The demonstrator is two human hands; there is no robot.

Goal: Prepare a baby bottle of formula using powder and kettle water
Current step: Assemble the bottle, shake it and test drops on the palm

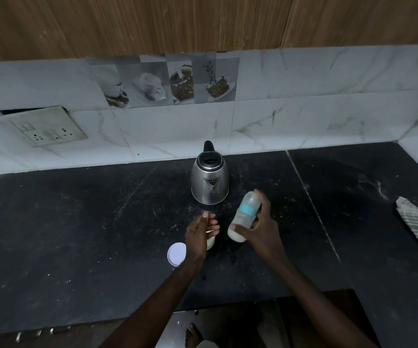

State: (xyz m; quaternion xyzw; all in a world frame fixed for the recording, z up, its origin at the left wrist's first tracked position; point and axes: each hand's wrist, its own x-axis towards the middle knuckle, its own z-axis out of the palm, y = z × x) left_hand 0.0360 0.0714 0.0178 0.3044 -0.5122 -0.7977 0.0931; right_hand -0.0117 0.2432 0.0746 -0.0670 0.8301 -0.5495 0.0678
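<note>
1. Gripped the baby bottle (248, 209) in the right hand (263, 229), fingers and thumb curled round its body, just in front of the kettle (210, 182).
2. Held the left hand (200, 234) loosely open with nothing in it, partly covering a pale tub (210, 244) beside a white lid (177, 254) on the dark surface (77, 234).
3. Had the bottle slanted: top up and away toward the kettle, base lower and nearer, milky stuff pooled there.
4. Reached both forearms in from the bottom edge. Couldn't tell if the base touched the surface, tbh.

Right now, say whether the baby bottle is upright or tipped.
Tipped: the right hand holds the baby bottle slanted, white liquid pooled at its lower end.
</note>
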